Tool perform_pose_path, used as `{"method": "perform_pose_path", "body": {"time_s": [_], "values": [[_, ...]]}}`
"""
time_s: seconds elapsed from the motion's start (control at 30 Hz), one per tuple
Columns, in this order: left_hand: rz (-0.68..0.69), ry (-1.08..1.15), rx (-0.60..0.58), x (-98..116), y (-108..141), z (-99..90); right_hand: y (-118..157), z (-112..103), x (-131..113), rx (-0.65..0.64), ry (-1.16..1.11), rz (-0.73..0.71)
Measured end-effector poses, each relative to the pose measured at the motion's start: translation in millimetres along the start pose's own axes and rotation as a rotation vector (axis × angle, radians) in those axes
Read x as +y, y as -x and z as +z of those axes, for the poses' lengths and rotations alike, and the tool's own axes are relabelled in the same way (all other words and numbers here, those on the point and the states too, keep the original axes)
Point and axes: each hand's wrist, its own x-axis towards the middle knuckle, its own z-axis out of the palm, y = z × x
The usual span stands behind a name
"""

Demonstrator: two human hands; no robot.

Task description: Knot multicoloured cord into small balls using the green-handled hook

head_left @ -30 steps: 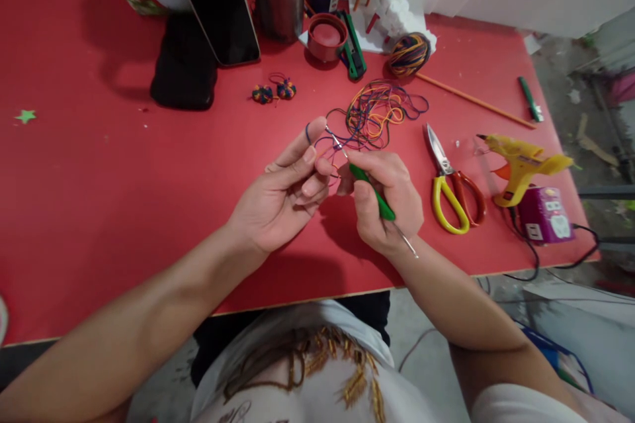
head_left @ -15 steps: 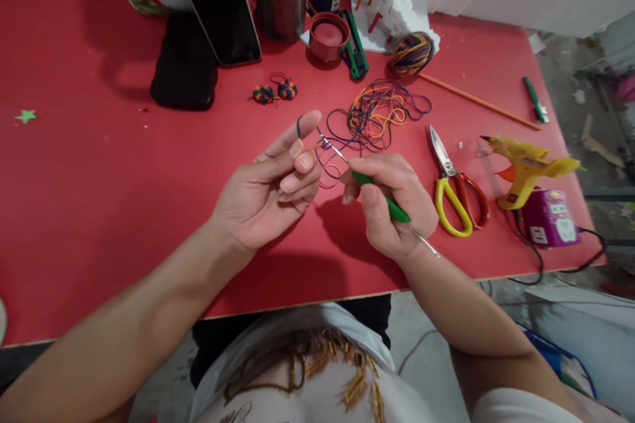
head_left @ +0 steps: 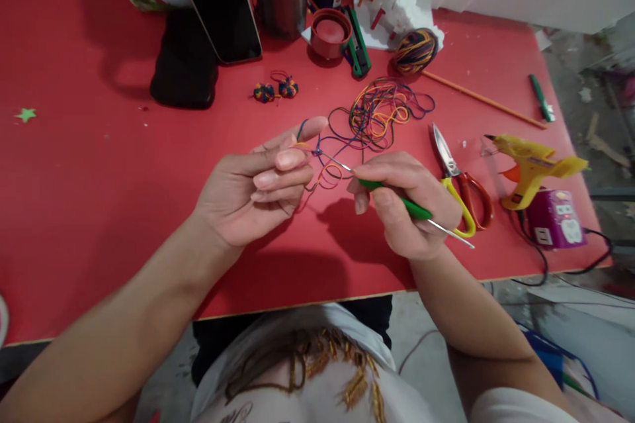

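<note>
My left hand [head_left: 262, 181] pinches multicoloured yarn between thumb and fingers, and a blue strand loops over its raised index finger. Closed around the green handle of a crochet hook [head_left: 397, 199] is my right hand [head_left: 409, 204]. The hook's metal tip meets a small blue loop of yarn just beside the left fingertips. From there the strands run to a loose tangle of yarn [head_left: 380, 112] on the table. Behind the hands lie two small crocheted pieces [head_left: 275, 89] in dark, orange and pink colours.
Scissors [head_left: 459, 185] lie right of my right hand, beside a yellow glue gun [head_left: 533, 161] and a purple power block [head_left: 555, 219]. A yarn ball [head_left: 417, 51], green cutter [head_left: 357, 46], red cup [head_left: 330, 36] and phone [head_left: 218, 6] stand or lie at the back of the red table [head_left: 99, 211].
My right hand has drawn the hook a little to the right, and its tip now sits in a small blue loop. My left hand has shifted slightly left, its fingers more closed.
</note>
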Motion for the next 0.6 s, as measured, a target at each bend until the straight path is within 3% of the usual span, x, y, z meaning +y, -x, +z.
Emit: {"method": "perform_pose_path", "body": {"time_s": [0.23, 0.4, 0.6], "values": [[-0.076, 0.007, -0.017, 3, 2, 0.0, -3, -10, -2, -0.009, -0.141, 0.148], [-0.128, 0.028, 0.055, 4, 0, -1.8, -7, -19, -5, -0.061, -0.239, 0.199], [-0.178, -0.116, 0.004, 6, -5, -8.8, -13, -26, -8, -0.104, -0.411, 0.344]]}}
